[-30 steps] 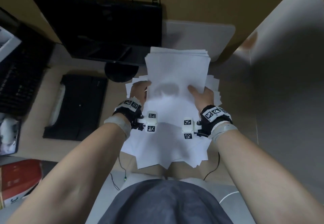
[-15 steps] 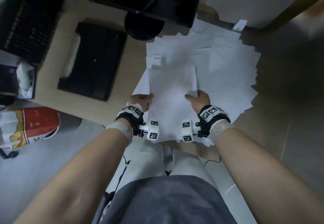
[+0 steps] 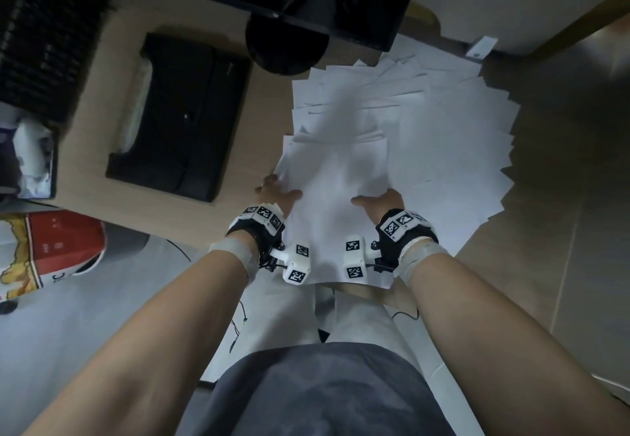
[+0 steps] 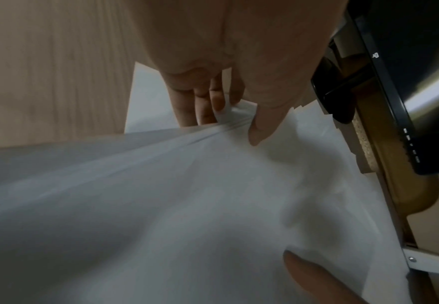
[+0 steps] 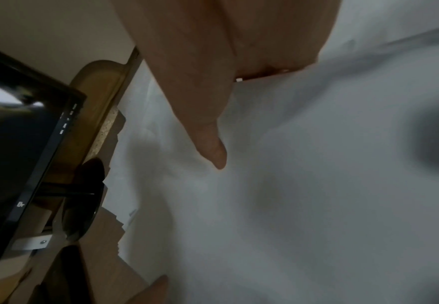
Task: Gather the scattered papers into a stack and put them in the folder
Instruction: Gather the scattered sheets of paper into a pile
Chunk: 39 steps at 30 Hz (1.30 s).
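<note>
Lowered since a sec ago: our held sheets, once upright, now lie nearly flat over the loose spread.

We hold the stack by its side edges, left hand & right hand each pinching it, thumb on top, fingers under where visible; long axis runs away from us. Scattered papers fan out ahead & to the right on the surface, so the right hand is nearer them. Black folder lies closed, well apart to the left, nearer the left hand. Both forearms reach forward, wrists level, approx. parallel.
</note>
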Motion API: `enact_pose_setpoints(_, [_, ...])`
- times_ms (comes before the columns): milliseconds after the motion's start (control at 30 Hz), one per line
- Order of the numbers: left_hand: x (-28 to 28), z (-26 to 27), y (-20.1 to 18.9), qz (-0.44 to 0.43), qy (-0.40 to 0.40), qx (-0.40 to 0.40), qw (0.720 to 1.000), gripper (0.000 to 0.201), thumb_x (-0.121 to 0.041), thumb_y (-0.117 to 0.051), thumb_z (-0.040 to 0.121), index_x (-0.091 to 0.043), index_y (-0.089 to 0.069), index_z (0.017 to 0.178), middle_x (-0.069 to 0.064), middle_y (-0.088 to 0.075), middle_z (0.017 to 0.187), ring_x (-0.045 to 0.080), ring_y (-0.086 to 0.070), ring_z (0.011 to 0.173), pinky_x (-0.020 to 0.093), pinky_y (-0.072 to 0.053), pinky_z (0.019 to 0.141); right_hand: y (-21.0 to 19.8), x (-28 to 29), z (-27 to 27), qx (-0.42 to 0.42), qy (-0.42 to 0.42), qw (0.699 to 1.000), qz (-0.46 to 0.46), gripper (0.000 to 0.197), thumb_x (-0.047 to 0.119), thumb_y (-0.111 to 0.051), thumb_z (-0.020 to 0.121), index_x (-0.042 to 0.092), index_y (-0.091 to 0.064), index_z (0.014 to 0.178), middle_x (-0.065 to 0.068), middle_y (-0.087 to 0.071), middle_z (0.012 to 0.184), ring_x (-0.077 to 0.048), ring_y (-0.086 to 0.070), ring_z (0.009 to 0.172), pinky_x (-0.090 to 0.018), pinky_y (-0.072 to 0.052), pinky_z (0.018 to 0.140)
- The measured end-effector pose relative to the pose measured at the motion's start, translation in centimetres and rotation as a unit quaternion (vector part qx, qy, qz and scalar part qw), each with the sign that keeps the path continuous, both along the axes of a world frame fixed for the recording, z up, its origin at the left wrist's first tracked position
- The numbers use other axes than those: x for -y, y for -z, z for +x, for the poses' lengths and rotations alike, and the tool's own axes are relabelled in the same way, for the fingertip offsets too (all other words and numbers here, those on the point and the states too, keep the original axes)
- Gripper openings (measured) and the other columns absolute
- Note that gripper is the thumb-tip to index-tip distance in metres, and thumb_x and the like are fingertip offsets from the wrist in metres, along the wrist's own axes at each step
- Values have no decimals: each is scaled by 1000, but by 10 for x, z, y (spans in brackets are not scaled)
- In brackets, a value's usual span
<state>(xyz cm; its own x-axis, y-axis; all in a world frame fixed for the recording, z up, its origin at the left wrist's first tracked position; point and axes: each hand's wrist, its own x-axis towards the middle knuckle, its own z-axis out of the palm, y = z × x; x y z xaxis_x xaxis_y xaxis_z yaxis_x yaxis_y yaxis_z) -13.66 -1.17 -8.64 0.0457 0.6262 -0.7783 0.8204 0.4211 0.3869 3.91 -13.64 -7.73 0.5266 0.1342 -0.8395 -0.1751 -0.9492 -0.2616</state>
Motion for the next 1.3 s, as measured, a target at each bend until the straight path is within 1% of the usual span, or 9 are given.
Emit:
enact_pose_setpoints(167, [-19,2,2,-32,71,-16,997,67,-52,-65,75,3,-61,115,22,-60,123,35,-57,110,35,-41,93,-4,-11,-11,25,-30,999,11,57,22,-75,79,5,-54,129,-15,-62,127,-33,-59,112,-38,-50,93])
enact_pose_setpoints(333, [-34,23,-2,-62,78,-2,995,61,-32,-66,85,-1,-49,135,22,-50,137,35,-50,125,34,-41,100,-23,-12,-2,101,-36,990,89,36,20,-69,83,7,-59,115,-12,-66,110,-31,-63,97,-29,-41,72])
enact_pose_setpoints(433, [-39,44,-4,-71,96,26,993,91,-58,-57,62,-2,-52,134,23,-47,140,35,-49,124,29,-42,92,-35,-11,27,150,-23,984,97,31,18,-64,87,8,-57,116,-8,-63,102,-25,-57,87,-28,-38,70])
enact_pose_setpoints(600, [-32,64,-8,-63,66,7,996,83,-51,-66,76,-23,-35,148,7,-25,155,32,-32,138,39,-33,105,-25,-19,68,153,-90,981,-78,75,40,-67,84,18,-31,146,-17,-41,139,-36,-40,126,-43,-37,99])
enact_pose_setpoints(700, [-26,70,-7,-46,38,-17,998,77,-42,-66,82,-19,-34,148,10,-30,151,32,-37,133,38,-35,100,-17,-24,66,120,-59,987,-90,99,50,-75,73,14,-21,148,-17,-28,142,-38,-39,126,-48,-38,100])
enact_pose_setpoints(867, [-13,70,5,-20,-33,-44,998,105,-59,-65,35,-16,-52,130,14,-56,127,37,-56,108,50,-48,94,-13,-27,61,83,-20,995,-56,78,40,-74,73,11,-33,133,-16,-35,133,-36,-47,116,-42,-45,89])
enact_pose_setpoints(1067, [17,65,-8,-56,-165,-61,983,82,-39,-72,68,-10,-37,137,13,-48,129,36,-52,110,47,-46,90,-14,-10,61,70,-151,979,-121,49,53,-65,75,7,-48,82,-13,-40,125,-30,-37,114,-37,-26,76])
enact_pose_setpoints(1200, [31,58,-3,-41,-182,-34,982,69,-45,-67,79,-3,-51,131,16,-58,128,32,-59,101,35,-43,80,-5,9,44,167,-172,970,-38,45,51,-67,73,19,-62,103,-11,-38,130,-33,-36,116,-38,-36,91])
enact_pose_setpoints(1300, [37,52,-3,-10,-157,-33,987,58,-44,-47,97,3,-52,131,20,-55,134,34,-53,123,35,-44,96,3,16,39,165,-173,965,112,45,43,-71,75,14,-62,108,-7,-50,122,-29,-48,111,-36,-43,90])
